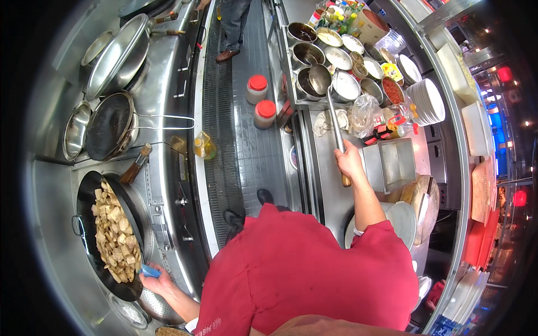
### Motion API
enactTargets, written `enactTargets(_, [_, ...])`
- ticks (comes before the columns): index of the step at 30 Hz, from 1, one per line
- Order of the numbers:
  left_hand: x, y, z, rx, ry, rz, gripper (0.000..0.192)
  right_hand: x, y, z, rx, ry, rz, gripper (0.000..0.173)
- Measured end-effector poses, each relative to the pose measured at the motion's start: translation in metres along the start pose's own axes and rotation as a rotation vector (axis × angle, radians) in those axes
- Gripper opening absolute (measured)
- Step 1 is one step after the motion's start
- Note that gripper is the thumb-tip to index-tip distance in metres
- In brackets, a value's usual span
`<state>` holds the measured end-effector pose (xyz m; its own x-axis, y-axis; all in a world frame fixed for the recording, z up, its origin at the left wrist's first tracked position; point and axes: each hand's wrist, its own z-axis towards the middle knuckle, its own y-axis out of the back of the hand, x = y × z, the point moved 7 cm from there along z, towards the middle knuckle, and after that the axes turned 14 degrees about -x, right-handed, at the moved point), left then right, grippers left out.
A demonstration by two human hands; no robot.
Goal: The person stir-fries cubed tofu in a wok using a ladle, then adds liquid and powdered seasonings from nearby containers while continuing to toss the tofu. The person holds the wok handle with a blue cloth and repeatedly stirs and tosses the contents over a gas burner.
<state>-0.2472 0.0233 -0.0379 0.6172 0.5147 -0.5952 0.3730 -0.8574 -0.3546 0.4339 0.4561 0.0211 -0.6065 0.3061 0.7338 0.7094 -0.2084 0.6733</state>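
My left hand (159,280) grips a folded blue cloth (150,271) against the near rim of a black wok (89,252). In the wok lies a heap of pale, browned chunks of food (117,229), perhaps tofu or meat. My right arm reaches out to the other side, where my right hand (349,161) is closed around the wood-ended handle of a long steel ladle (333,111). The ladle's bowl (320,80) is over a steel pot (303,89) in the seasoning rack; I cannot tell whether it touches the pot's contents.
A brush (136,164) lies beside the wok, near a black pan (110,126) with a wire handle. Red-lidded jars (265,113) and an oil bottle (204,146) stand low by the walkway. Plates (424,103) are stacked right. Another person's legs (234,23) are ahead.
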Motion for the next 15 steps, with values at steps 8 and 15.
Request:
enactTargets(8, [0.075,0.035,-0.087,-0.107,-0.055,0.042,0.021,-0.019,0.004,0.01,0.327,-0.486,0.701,0.013])
enactTargets(15, [0.126,0.056,-0.142,-0.267,-0.092,0.254,0.023,-0.02,0.022,0.007,0.388,-0.475,0.737,0.019])
